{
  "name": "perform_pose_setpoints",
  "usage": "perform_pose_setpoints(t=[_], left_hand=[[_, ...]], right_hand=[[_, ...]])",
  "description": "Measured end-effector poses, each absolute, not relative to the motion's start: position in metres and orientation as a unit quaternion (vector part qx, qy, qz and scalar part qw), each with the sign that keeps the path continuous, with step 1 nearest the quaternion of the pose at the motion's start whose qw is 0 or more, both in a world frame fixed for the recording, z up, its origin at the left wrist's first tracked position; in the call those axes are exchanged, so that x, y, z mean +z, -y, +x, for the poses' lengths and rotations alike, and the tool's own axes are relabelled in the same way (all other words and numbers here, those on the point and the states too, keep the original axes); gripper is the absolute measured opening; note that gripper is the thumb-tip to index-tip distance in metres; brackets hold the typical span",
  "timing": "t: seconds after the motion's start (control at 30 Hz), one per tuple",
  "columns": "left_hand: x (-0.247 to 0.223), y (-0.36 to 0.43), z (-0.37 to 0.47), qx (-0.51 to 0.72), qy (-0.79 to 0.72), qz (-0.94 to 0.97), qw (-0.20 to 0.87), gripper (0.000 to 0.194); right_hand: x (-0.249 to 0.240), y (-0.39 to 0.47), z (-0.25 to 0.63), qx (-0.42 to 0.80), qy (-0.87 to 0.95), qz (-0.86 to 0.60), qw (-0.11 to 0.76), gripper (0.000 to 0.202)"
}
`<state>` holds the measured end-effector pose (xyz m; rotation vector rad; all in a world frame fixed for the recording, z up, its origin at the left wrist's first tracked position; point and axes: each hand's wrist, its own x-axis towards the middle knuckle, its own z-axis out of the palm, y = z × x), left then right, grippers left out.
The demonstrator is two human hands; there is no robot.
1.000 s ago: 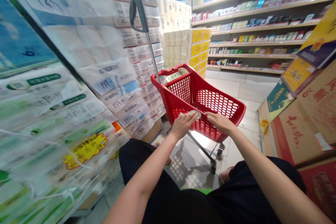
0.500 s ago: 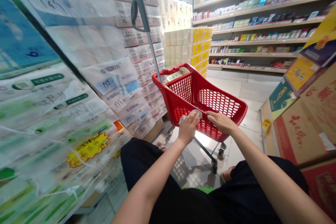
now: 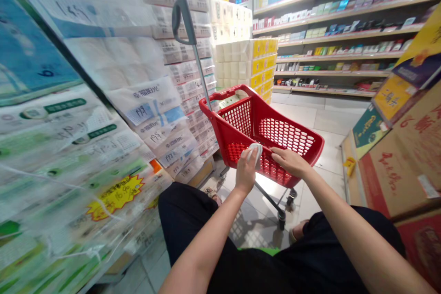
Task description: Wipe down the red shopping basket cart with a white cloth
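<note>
A red plastic shopping cart [image 3: 234, 130] with perforated walls stands in front of me on dark casters. My left hand [image 3: 245, 175] is closed around a folded whitish cloth [image 3: 255, 150] beside the cart's near side wall. Whether the cloth touches the wall at this moment I cannot tell. On the same side, further right, my right hand [image 3: 288, 161] grips the cart's top rim, its fingers curled over the edge. A metal pole with a grey handle [image 3: 184, 20] rises by the cart's left end.
Plastic-wrapped paper packs [image 3: 155, 119] are stacked high on the left, with a yellow price tag [image 3: 115, 197]. Yellow-and-white packs [image 3: 263, 62] stand behind the cart. Cardboard boxes [image 3: 396, 170] line the right side. Stocked shelves [image 3: 330, 34] fill the back. Pale tiles [image 3: 330, 147] cover the floor.
My left hand has turned from lying flat over the cloth to holding it edge up, a little lower. My right hand stays on the rim and the cart has barely moved.
</note>
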<state>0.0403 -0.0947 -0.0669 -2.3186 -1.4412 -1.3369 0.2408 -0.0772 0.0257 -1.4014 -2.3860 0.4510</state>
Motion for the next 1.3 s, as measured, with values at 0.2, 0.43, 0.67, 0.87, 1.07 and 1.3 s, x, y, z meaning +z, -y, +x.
perform_pose_setpoints(t=[0.2, 0.43, 0.67, 0.87, 1.07, 1.3], left_hand=[[-0.084, 0.101, 0.076, -0.470, 0.503, -0.723, -0.053, 0.075], [-0.085, 0.104, 0.097, -0.473, 0.540, -0.690, -0.091, 0.084], [-0.082, 0.099, 0.098, -0.484, 0.574, -0.655, -0.077, 0.073], [-0.094, 0.089, 0.088, -0.454, 0.604, -0.652, -0.065, 0.065], [-0.091, 0.072, 0.071, -0.445, 0.659, -0.599, -0.095, 0.065], [-0.079, 0.053, 0.047, -0.451, 0.684, -0.567, -0.090, 0.070]], right_hand=[[0.023, 0.076, 0.239, 0.139, 0.837, -0.503, 0.163, 0.039], [0.020, 0.074, 0.237, 0.126, 0.838, -0.505, 0.165, 0.034], [0.020, 0.073, 0.232, 0.121, 0.838, -0.506, 0.165, 0.027], [0.022, 0.074, 0.232, 0.116, 0.835, -0.514, 0.159, 0.030], [0.019, 0.075, 0.231, 0.111, 0.838, -0.514, 0.146, 0.030], [0.019, 0.077, 0.227, 0.099, 0.840, -0.516, 0.133, 0.032]])
